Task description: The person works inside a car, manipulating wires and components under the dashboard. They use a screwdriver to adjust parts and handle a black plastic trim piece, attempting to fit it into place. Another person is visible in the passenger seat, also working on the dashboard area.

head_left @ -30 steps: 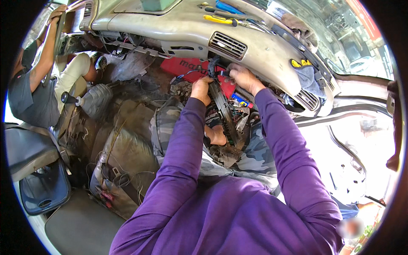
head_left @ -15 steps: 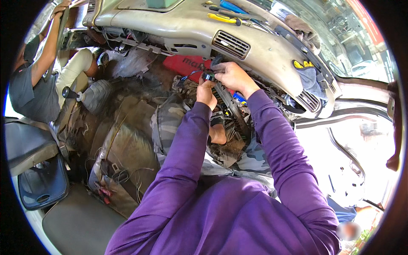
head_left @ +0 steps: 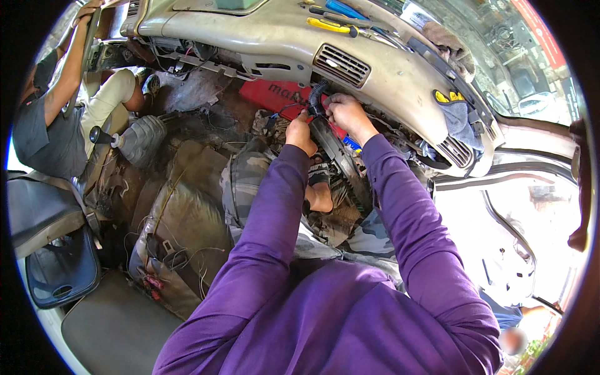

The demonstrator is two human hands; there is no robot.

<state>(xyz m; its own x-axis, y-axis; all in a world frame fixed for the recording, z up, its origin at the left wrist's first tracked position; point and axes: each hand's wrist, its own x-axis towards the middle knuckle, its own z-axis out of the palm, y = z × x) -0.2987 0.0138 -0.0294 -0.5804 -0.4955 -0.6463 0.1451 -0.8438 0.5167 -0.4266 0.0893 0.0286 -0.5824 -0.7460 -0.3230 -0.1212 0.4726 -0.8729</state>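
Note:
My left hand (head_left: 300,133) is closed, with thumb and fingertips pinched at the lower end of a black corrugated wiring sleeve (head_left: 317,97). What lies between those fingertips is too small to make out. Just right of the sleeve, my right hand (head_left: 350,116) has its fingers curled together; whatever they hold is hidden. Both hands are below the edge of a beige dashboard (head_left: 275,39), in front of a red fabric piece (head_left: 265,94) with dark lettering. Beneath them runs a dark metal bar (head_left: 337,153), with a blue item (head_left: 352,144) beside it.
On the dashboard lie a yellow-handled tool (head_left: 331,26), a brown cloth (head_left: 447,40) and a grey-yellow glove (head_left: 459,115). A gear lever (head_left: 100,135) stands at left, near another person (head_left: 50,131). Loose wires (head_left: 200,262) lie on the worn seat.
My hands have moved slightly apart, the right one shifting rightward and down. The dark connector-like part between them no longer shows, and the corrugated sleeve is now in plain sight.

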